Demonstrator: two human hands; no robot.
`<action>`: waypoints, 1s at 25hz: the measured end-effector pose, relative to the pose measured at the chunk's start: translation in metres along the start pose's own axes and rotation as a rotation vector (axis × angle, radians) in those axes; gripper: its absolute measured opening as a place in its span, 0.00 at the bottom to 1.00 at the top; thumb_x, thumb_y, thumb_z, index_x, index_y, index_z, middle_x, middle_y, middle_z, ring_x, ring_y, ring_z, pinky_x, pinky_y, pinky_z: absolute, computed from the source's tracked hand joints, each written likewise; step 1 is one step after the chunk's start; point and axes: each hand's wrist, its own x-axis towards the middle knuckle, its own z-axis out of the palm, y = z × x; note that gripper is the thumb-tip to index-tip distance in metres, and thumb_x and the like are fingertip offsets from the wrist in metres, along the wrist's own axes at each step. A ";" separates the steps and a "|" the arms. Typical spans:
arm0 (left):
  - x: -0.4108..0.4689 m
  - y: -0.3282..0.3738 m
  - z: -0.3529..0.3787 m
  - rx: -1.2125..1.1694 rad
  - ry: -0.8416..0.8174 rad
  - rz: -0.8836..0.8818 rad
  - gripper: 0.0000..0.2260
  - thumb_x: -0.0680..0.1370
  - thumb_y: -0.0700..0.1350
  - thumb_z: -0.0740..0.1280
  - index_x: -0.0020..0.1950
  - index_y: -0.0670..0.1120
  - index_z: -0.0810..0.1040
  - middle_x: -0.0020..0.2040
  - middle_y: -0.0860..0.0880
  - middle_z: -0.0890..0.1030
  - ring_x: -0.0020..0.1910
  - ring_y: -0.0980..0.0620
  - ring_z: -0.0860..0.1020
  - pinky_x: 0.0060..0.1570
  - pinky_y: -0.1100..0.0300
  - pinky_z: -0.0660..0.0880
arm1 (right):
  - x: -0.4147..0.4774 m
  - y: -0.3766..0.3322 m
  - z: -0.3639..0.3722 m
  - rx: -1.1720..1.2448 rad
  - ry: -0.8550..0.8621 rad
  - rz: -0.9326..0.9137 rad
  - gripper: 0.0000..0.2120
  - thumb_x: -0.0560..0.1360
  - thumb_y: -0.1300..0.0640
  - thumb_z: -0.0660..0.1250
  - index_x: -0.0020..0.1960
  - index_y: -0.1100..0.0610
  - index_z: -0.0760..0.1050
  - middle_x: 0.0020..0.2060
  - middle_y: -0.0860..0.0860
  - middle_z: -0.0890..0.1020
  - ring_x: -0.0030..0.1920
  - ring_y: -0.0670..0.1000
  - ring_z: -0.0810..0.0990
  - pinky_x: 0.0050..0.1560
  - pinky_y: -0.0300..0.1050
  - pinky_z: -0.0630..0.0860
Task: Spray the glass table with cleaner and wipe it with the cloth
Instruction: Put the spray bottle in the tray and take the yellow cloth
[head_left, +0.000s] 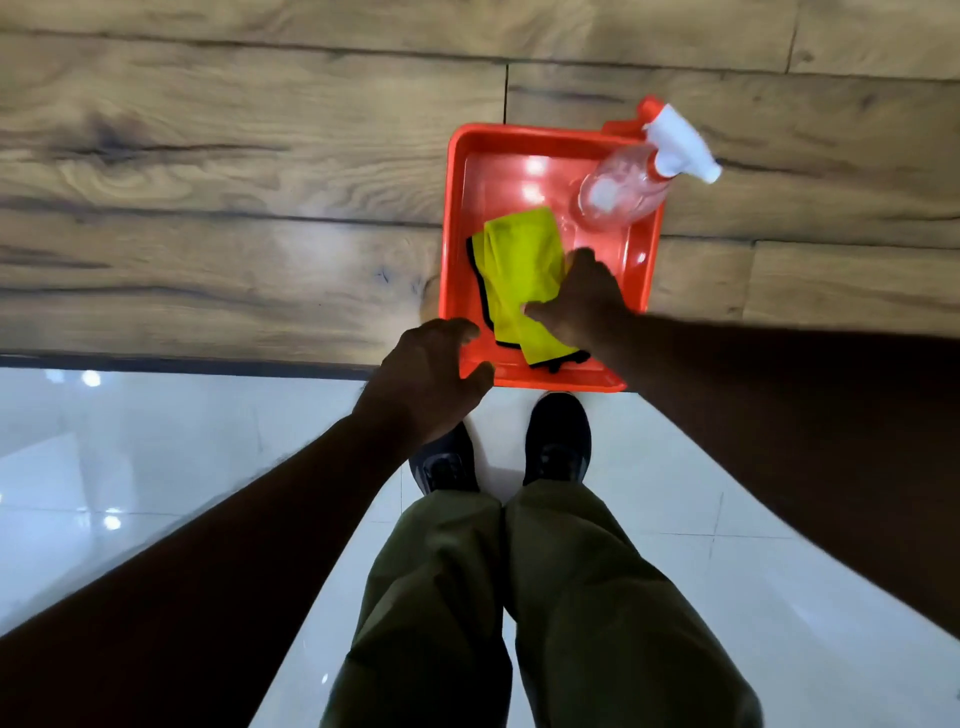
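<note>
glossy white floor tiles reflect bright lights.

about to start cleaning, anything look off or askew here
The orange tray sits askew and overhangs the near edge of the table, so it might tip. The spray bottle lies tipped in the tray's far right corner, nozzle past the rim.

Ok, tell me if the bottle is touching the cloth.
Apart. The head view shows a strip of bare red tray between the bottle and the cloth.
</note>
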 end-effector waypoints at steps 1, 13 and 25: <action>0.002 -0.012 0.009 -0.004 0.010 -0.003 0.21 0.78 0.50 0.72 0.69 0.46 0.78 0.65 0.45 0.81 0.62 0.47 0.81 0.63 0.51 0.77 | 0.014 0.000 0.010 -0.006 0.033 0.005 0.48 0.72 0.44 0.82 0.79 0.63 0.60 0.72 0.63 0.72 0.72 0.65 0.73 0.69 0.54 0.73; -0.008 -0.063 0.001 -0.005 0.089 -0.056 0.20 0.78 0.48 0.73 0.69 0.44 0.78 0.64 0.45 0.82 0.61 0.49 0.80 0.60 0.61 0.73 | 0.056 -0.004 0.036 0.141 0.097 0.111 0.45 0.63 0.42 0.87 0.71 0.61 0.75 0.67 0.59 0.80 0.69 0.61 0.78 0.65 0.53 0.78; -0.153 0.077 -0.101 -0.546 0.308 -0.237 0.10 0.77 0.47 0.74 0.56 0.57 0.81 0.51 0.60 0.84 0.50 0.63 0.82 0.47 0.72 0.76 | -0.196 -0.051 -0.112 0.616 -0.222 -0.108 0.36 0.62 0.63 0.86 0.68 0.56 0.81 0.60 0.53 0.87 0.60 0.57 0.86 0.66 0.63 0.80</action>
